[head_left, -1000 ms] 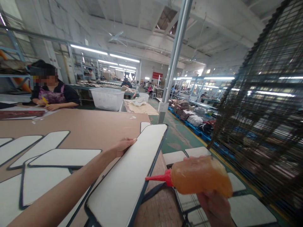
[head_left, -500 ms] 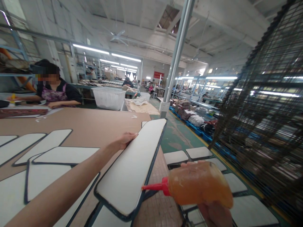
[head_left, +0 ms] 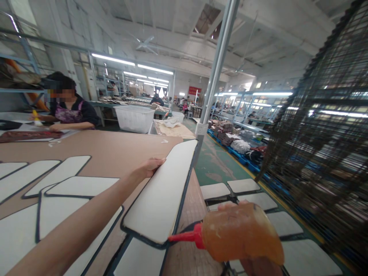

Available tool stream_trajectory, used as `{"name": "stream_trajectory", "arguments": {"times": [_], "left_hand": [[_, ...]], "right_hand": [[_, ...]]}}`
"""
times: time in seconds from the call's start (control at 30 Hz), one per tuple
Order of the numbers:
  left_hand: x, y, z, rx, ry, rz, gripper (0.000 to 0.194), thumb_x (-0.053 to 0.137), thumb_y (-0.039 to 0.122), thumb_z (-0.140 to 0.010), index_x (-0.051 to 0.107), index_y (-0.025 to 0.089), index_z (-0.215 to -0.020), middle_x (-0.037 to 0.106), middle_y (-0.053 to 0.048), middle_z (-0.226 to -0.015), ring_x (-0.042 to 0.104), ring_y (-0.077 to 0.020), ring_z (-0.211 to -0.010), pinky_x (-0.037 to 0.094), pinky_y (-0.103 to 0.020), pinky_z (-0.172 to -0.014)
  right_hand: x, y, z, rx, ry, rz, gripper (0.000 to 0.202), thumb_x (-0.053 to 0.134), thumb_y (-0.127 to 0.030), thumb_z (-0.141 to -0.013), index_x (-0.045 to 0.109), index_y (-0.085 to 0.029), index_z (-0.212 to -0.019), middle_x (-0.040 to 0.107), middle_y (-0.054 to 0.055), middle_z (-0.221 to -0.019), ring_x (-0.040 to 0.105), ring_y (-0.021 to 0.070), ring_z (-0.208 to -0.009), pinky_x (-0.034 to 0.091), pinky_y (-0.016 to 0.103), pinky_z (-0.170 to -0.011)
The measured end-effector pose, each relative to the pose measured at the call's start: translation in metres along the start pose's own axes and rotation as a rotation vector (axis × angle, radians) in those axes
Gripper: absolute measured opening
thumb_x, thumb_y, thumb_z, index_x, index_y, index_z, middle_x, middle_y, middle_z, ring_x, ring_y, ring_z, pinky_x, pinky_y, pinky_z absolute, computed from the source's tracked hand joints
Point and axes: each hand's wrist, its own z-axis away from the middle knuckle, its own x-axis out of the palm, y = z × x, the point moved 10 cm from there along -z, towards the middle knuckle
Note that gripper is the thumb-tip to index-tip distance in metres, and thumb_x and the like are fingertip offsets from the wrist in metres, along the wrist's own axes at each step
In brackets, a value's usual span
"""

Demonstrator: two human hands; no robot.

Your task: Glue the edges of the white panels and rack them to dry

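My left hand [head_left: 154,166] pinches the left edge of a long white panel [head_left: 161,191] with a dark border, holding it tilted over the table. Wrapped around a bottle of amber liquid [head_left: 241,234] is my right hand [head_left: 258,264], mostly hidden behind it. The bottle lies sideways, and its red nozzle [head_left: 186,237] points left, its tip at the panel's lower right corner. Beneath the held panel, another white panel [head_left: 140,257] shows in part.
More dark-edged panels [head_left: 83,186] lie overlapping on the brown table [head_left: 120,147]. Others rest on a rack [head_left: 244,186] at the lower right. A metal post [head_left: 215,73] rises beyond the table. At the left sits a person [head_left: 69,111]; dark netting [head_left: 322,134] hangs right.
The nozzle tip has moved down along the panel's right edge to its lower corner. The held panel has shifted slightly, its top end now lower left. The view has turned slightly.
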Motion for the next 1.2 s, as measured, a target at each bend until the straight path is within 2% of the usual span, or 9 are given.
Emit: {"name": "stream_trajectory", "arguments": {"times": [0.1, 0.17, 0.27, 0.33, 0.43, 0.53, 0.7, 0.9, 1.2], "left_hand": [[-0.007, 0.003, -0.003, 0.037, 0.058, -0.002, 0.013, 0.065, 0.019, -0.070, 0.062, 0.011, -0.062, 0.067, -0.006, -0.052, 0.060, -0.0169, -0.044, 0.050, -0.026, -0.045], [-0.009, 0.006, 0.000, 0.079, 0.086, -0.014, 0.012, 0.065, 0.020, -0.071, 0.062, 0.011, -0.063, 0.067, -0.005, -0.052, 0.060, -0.0163, -0.044, 0.049, -0.025, -0.045], [-0.007, 0.007, 0.013, 0.150, 0.093, -0.052, 0.010, 0.065, 0.022, -0.071, 0.064, 0.012, -0.068, 0.067, -0.004, -0.053, 0.061, -0.0158, -0.047, 0.048, -0.022, -0.045], [-0.005, 0.005, 0.023, 0.181, 0.078, -0.084, 0.012, 0.068, 0.024, -0.069, 0.066, 0.013, -0.073, 0.069, -0.004, -0.056, 0.062, -0.0159, -0.049, 0.048, -0.021, -0.045], [0.002, -0.002, 0.040, 0.186, 0.013, -0.141, 0.022, 0.070, 0.029, -0.066, 0.067, 0.014, -0.082, 0.071, -0.005, -0.065, 0.065, -0.0170, -0.056, 0.049, -0.021, -0.049], [0.016, -0.010, 0.054, 0.140, -0.092, -0.177, 0.032, 0.071, 0.035, -0.065, 0.067, 0.015, -0.090, 0.073, -0.006, -0.072, 0.066, -0.0197, -0.062, 0.052, -0.023, -0.053], [0.033, -0.014, 0.070, 0.091, -0.174, -0.164, 0.040, 0.069, 0.044, -0.066, 0.067, 0.016, -0.095, 0.073, -0.006, -0.076, 0.067, -0.0212, -0.064, 0.053, -0.026, -0.055], [0.035, -0.017, 0.075, 0.069, -0.161, -0.119, 0.041, 0.069, 0.044, -0.066, 0.067, 0.017, -0.096, 0.073, -0.006, -0.076, 0.067, -0.0212, -0.064, 0.053, -0.026, -0.056], [0.032, -0.015, 0.072, 0.066, -0.099, -0.091, 0.047, 0.074, 0.046, -0.058, 0.067, 0.017, -0.095, 0.073, -0.008, -0.074, 0.067, -0.0217, -0.059, 0.053, -0.026, -0.053]], "right_hand": [[0.005, 0.010, 0.005, 0.055, -0.016, -0.133, 0.058, 0.072, -0.052, -0.059, 0.059, -0.031, -0.111, 0.070, 0.007, -0.097, 0.062, 0.0328, -0.097, 0.049, 0.048, -0.086], [0.002, 0.004, -0.002, 0.052, 0.055, -0.233, 0.054, 0.073, -0.046, -0.060, 0.060, -0.030, -0.110, 0.069, 0.008, -0.099, 0.060, 0.0342, -0.100, 0.045, 0.052, -0.091], [-0.018, -0.025, -0.025, -0.049, 0.263, -0.350, 0.053, 0.073, -0.044, -0.060, 0.061, -0.028, -0.109, 0.068, 0.009, -0.104, 0.056, 0.0347, -0.106, 0.034, 0.056, -0.099], [-0.032, -0.051, -0.043, -0.171, 0.337, -0.380, 0.051, 0.074, -0.041, -0.062, 0.061, -0.028, -0.109, 0.066, 0.007, -0.109, 0.053, 0.0322, -0.110, 0.027, 0.053, -0.105], [-0.043, -0.081, -0.064, -0.324, 0.296, -0.368, 0.050, 0.075, -0.034, -0.063, 0.060, -0.028, -0.110, 0.064, 0.005, -0.113, 0.053, 0.0305, -0.111, 0.025, 0.052, -0.106], [-0.048, -0.092, -0.073, -0.398, 0.205, -0.320, 0.049, 0.075, -0.026, -0.065, 0.059, -0.028, -0.111, 0.064, 0.005, -0.113, 0.054, 0.0288, -0.110, 0.030, 0.051, -0.104], [-0.047, -0.092, -0.076, -0.430, 0.102, -0.234, 0.047, 0.073, -0.020, -0.067, 0.059, -0.026, -0.111, 0.063, 0.005, -0.114, 0.056, 0.0273, -0.106, 0.033, 0.050, -0.101], [-0.052, -0.087, -0.075, -0.408, 0.078, -0.220, 0.051, 0.073, -0.021, -0.066, 0.057, -0.027, -0.114, 0.064, 0.006, -0.111, 0.057, 0.0289, -0.105, 0.038, 0.052, -0.097], [-0.037, -0.050, -0.051, -0.242, 0.013, -0.270, 0.056, 0.074, -0.028, -0.064, 0.054, -0.029, -0.116, 0.065, 0.009, -0.110, 0.056, 0.0314, -0.107, 0.042, 0.052, -0.092]]}}
